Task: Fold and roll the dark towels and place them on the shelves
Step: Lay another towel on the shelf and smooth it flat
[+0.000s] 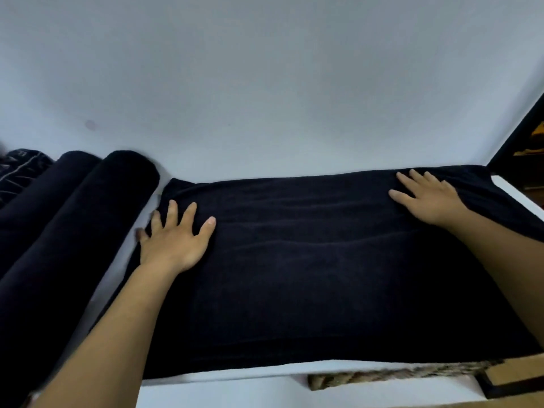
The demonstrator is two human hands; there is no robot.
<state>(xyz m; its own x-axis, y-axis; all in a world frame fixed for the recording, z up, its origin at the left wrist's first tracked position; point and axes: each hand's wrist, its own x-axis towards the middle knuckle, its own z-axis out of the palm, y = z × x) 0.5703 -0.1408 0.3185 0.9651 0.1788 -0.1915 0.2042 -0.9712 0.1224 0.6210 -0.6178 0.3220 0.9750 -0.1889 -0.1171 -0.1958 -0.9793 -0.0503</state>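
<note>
A dark towel (309, 266) lies spread flat across a white surface (223, 373), reaching from the wall to the front edge. My left hand (173, 240) rests palm down on its left part, fingers spread. Near the far right corner my right hand (426, 198) presses flat on the cloth, fingers apart. To the left, two rolled dark towels (97, 207) lie side by side, pointing toward the wall. Neither hand grips anything.
A pale wall (265, 83) stands directly behind the surface. Dark patterned fabric (20, 163) sits at the far left. A dark frame (518, 134) rises at the right edge. Below the front edge shows something woven (382, 375) and a wooden piece (518, 375).
</note>
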